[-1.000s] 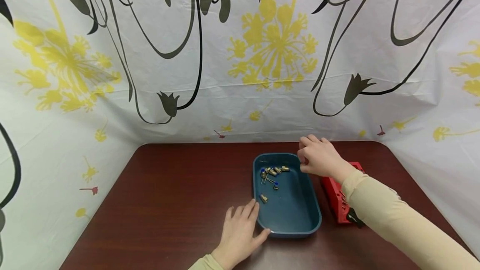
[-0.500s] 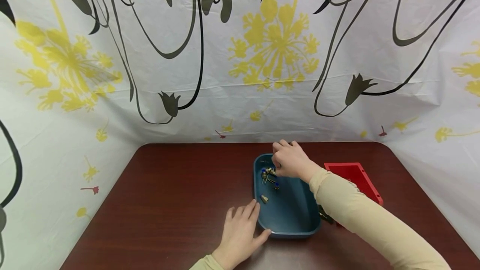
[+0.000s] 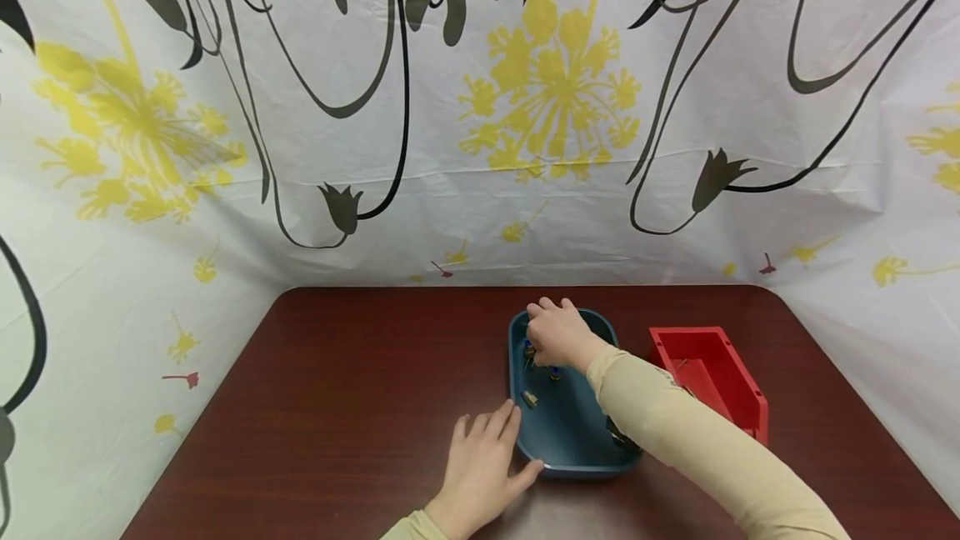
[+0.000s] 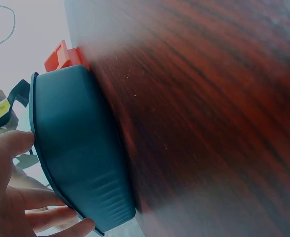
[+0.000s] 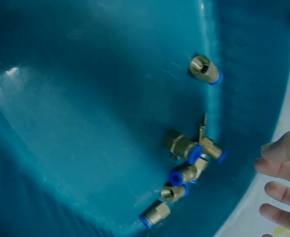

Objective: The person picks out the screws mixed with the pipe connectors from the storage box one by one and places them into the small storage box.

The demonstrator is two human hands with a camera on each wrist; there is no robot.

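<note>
Right grip (image 3: 557,333) hangs over the far end of the blue tray (image 3: 581,440), fingers curled down toward the cluster of brass fittings (image 5: 186,170); from the head view I cannot tell whether they already pinch one, and in the wrist view my fingertips (image 5: 278,173) sit off to the tray's edge with nothing visibly between them. My left grip (image 3: 480,469) lies flat and relaxed on the desk (image 3: 337,390), fingers straight, touching the tray's near left corner.

To do this pick well, I judge I should single out one fitting at the edge of the cluster, since they lie touching and a thin screw-like piece (image 5: 202,132) lies among them and could come up too. A pinch across the brass body should hold better than one on the blue collar. My left hand should press on so the tray does not slide.

One fitting (image 5: 205,69) lies apart from the cluster, nearer the tray's middle, well clear of my fingers. Beyond the tray's right side stands the red box (image 3: 712,377).
</note>
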